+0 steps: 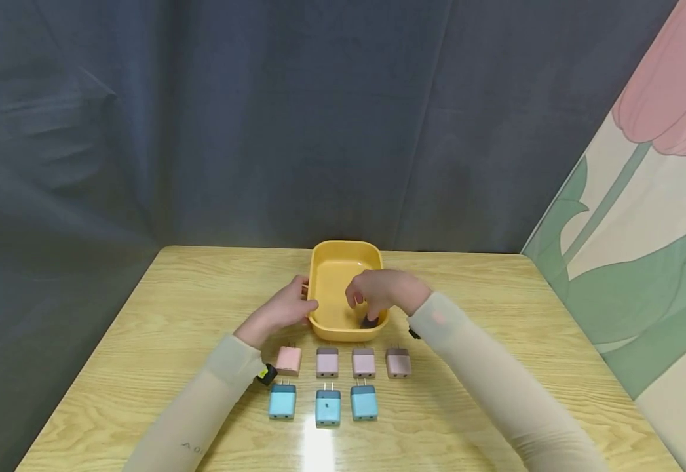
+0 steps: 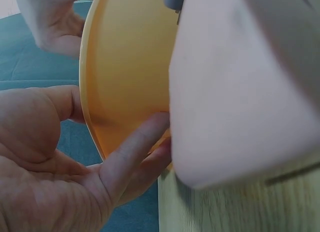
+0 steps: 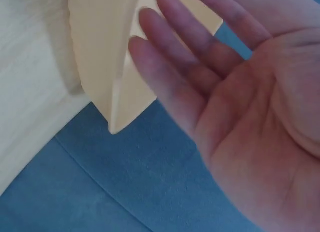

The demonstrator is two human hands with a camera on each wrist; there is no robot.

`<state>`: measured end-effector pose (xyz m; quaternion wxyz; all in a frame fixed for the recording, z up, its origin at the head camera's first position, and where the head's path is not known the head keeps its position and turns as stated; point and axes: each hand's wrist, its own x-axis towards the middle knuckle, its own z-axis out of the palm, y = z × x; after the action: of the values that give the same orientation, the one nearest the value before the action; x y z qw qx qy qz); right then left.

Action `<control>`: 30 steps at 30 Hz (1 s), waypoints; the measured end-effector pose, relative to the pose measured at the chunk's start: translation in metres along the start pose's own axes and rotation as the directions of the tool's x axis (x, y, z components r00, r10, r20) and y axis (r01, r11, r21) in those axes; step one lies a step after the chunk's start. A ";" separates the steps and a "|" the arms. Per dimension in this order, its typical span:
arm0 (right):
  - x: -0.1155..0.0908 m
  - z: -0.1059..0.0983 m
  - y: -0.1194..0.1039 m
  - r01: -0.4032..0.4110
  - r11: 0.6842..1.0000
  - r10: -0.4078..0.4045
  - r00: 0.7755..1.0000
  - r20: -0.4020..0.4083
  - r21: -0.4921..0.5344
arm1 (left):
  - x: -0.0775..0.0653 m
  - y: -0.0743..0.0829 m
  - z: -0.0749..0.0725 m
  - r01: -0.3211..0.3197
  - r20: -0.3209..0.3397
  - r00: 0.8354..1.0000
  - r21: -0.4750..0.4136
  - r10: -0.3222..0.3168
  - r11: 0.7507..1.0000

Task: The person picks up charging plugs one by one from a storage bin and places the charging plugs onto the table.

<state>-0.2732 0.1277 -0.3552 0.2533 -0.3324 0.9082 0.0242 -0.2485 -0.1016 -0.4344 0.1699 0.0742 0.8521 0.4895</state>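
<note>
A yellow plastic bin [image 1: 337,288] stands at the back middle of the table. My left hand [image 1: 288,305] grips its left side, thumb at the rim and fingers against the outer wall. My right hand [image 1: 386,292] reaches down into the bin from the right. Its thumb side is right at a small dark block [image 1: 369,322] in the near right corner; I cannot tell whether it is pinched. In the right wrist view, several fingers [image 3: 175,57] are loosely extended over the bin [image 3: 100,52]. The right thumb lies outside that view.
In front of the bin, a pink plug charger [image 1: 288,361] and three mauve ones, including the middle one [image 1: 363,362], form a row, prongs pointing away. Three blue chargers, the middle one [image 1: 327,408] among them, form a nearer row. A dark curtain [image 1: 307,131] hangs behind the table.
</note>
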 end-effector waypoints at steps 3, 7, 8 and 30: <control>0.003 0.005 -0.002 -0.058 0.997 0.057 0.998 0.022 0.044 | 0.000 0.000 0.000 0.009 -0.003 1.000 0.006 -0.009 1.000; 0.007 0.010 -0.003 -0.117 0.991 0.116 0.993 0.032 0.066 | -0.001 0.001 -0.001 0.010 -0.006 1.000 0.013 -0.010 1.000; 0.008 0.012 -0.003 -0.126 0.990 0.124 0.992 0.033 0.065 | -0.001 0.001 -0.002 0.009 -0.005 1.000 0.014 -0.009 1.000; 0.031 0.036 0.002 -0.037 0.991 0.054 0.989 -0.138 0.128 | -0.004 -0.008 0.003 0.025 -0.008 1.000 0.006 -0.025 1.000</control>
<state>-0.2792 0.1186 -0.4017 0.2081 -0.2959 0.9309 -0.0507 -0.2440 -0.1045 -0.4415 0.1725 0.0624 0.8551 0.4848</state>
